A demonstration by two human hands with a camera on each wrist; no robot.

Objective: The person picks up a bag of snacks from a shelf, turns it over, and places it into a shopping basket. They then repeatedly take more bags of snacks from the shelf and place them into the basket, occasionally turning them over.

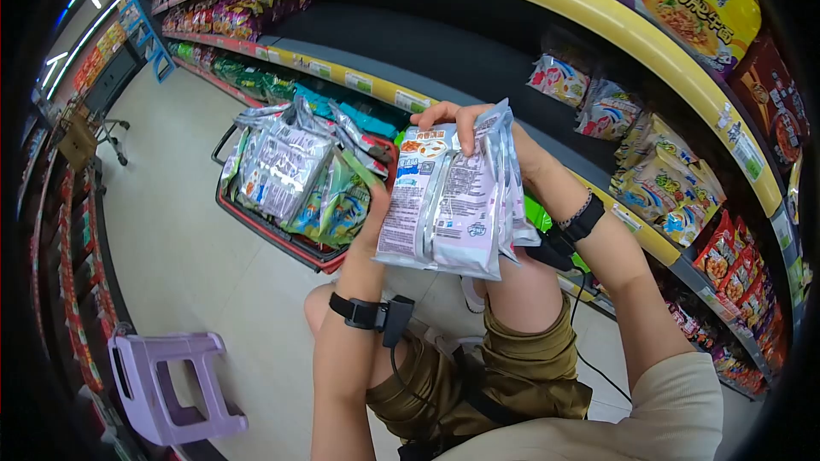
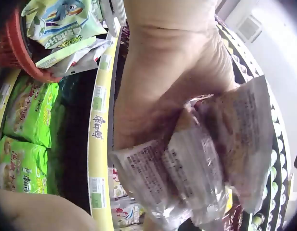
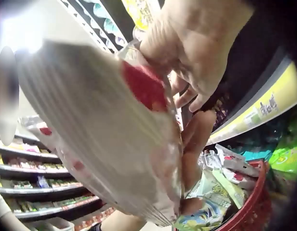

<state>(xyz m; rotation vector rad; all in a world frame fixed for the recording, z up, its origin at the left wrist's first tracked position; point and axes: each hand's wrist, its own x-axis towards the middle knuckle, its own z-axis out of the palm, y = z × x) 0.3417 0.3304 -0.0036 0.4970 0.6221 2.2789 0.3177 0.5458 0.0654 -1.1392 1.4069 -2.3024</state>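
Note:
Both hands hold a bundle of lilac-and-silver food packets (image 1: 444, 205) in front of the knees, printed backs facing up. My left hand (image 2: 167, 82) grips the bundle at its left side; in the left wrist view several packets fan out below the palm. Over the far edge of the bundle, my right hand (image 1: 465, 126) has its fingers bent down onto the wrappers. In the right wrist view, one large packet (image 3: 110, 130) fills the middle, with the right hand above it and left fingers (image 3: 195, 144) along its edge.
A red shopping basket (image 1: 278, 235) full of silver and green packets stands on the floor at left. Curved shelves with a yellow price rail (image 1: 589, 8) hold more packets (image 1: 666, 179). A lilac stool (image 1: 171, 410) and a trolley (image 1: 81, 132) stand in the aisle.

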